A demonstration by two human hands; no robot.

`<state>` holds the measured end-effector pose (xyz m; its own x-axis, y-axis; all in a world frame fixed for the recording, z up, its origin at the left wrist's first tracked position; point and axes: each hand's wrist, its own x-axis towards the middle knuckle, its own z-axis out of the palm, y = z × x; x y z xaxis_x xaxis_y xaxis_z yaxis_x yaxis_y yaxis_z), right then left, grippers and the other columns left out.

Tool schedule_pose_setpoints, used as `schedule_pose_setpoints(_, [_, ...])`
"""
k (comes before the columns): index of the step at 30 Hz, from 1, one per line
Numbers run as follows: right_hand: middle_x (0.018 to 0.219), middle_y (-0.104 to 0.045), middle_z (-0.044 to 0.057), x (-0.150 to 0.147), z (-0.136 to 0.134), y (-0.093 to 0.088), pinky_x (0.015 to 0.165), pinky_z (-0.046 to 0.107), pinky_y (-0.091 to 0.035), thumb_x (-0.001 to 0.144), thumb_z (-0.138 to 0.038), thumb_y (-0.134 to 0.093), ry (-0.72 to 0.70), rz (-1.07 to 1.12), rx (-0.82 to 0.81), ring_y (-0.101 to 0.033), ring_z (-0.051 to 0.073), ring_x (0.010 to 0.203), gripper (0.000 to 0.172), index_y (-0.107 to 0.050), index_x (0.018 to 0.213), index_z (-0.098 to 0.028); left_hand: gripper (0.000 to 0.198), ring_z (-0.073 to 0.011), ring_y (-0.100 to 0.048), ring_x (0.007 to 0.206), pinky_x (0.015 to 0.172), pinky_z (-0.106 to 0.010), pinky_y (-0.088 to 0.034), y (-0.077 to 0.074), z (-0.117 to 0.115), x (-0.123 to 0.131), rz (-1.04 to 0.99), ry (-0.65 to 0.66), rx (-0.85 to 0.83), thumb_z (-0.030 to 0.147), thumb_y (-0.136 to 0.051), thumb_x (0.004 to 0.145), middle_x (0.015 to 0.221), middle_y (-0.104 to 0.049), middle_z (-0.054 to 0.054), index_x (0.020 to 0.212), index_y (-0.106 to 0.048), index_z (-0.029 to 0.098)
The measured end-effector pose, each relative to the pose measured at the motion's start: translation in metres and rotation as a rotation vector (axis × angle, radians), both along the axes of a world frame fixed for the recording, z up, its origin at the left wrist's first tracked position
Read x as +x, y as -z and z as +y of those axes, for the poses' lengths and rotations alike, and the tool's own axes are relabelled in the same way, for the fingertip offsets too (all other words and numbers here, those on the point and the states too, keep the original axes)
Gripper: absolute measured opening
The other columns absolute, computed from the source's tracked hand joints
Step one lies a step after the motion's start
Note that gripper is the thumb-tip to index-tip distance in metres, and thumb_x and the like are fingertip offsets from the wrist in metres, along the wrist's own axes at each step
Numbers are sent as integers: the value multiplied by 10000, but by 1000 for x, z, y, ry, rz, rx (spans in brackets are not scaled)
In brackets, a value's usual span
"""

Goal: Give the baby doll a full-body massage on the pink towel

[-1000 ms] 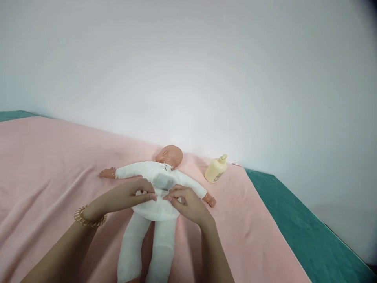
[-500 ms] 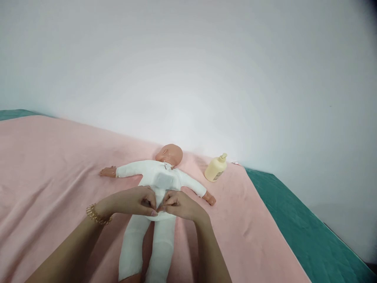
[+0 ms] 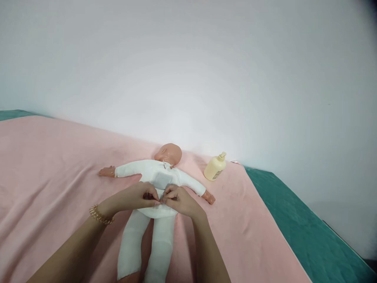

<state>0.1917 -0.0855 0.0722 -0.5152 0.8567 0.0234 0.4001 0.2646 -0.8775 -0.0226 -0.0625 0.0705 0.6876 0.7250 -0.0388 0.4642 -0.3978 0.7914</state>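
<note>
A baby doll [image 3: 163, 214] with a white cloth body lies stretched out, its bald head turned aside and its arms spread. A pale rectangular patch [image 3: 162, 180] sits on the upper part of its torso. Over the lower torso, my left hand [image 3: 145, 196] is closed in a pinch on the white cloth, a gold bracelet on its wrist. Close beside it, fingertips nearly meeting, my right hand [image 3: 179, 200] pinches the same cloth. The fold between the fingertips is mostly hidden by them.
To the right of the doll's head stands a pale yellow pump bottle [image 3: 215, 168]. Under everything spreads a pink blanket [image 3: 59, 157], wrinkled at the left, over a green mat [image 3: 297, 212]. A white wall [image 3: 188, 70] rises directly behind.
Both my hands have shifted slightly up the doll's torso towards its head, still pinching. More of the lower torso now shows below them. The bottle stays in place.
</note>
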Motion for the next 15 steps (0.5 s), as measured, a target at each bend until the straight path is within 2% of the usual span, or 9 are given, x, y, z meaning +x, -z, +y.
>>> schedule_pose_setpoints(4, [845, -571, -6, 3, 3, 3, 711, 247, -420, 811, -106, -578, -6, 55, 26, -551, 129, 789, 234, -759, 752, -241, 298, -195, -532, 699, 604, -290, -390, 1, 2, 0, -29, -40, 22, 450, -559, 808, 758, -646, -32, 791, -709, 193])
schedule_pose_setpoints(8, [853, -582, 0, 6, 9, 9, 717, 262, -436, 854, -183, -569, 56, 121, 74, -557, 137, 777, 223, -774, 837, -271, 317, -213, -548, 779, 678, -314, -411, -3, 2, 0, -90, -123, 120, 429, -494, 867, 817, -664, -38, 828, -693, 186])
schedule_pose_setpoints(15, [848, -582, -4, 2, 6, 8, 700, 253, -432, 847, -162, -571, 81, 62, 73, -553, 131, 766, 238, -776, 839, -284, 344, -228, -569, 707, 627, -334, -436, 3, 3, 8, -54, -138, 193, 464, -498, 840, 748, -674, -61, 737, -690, 199])
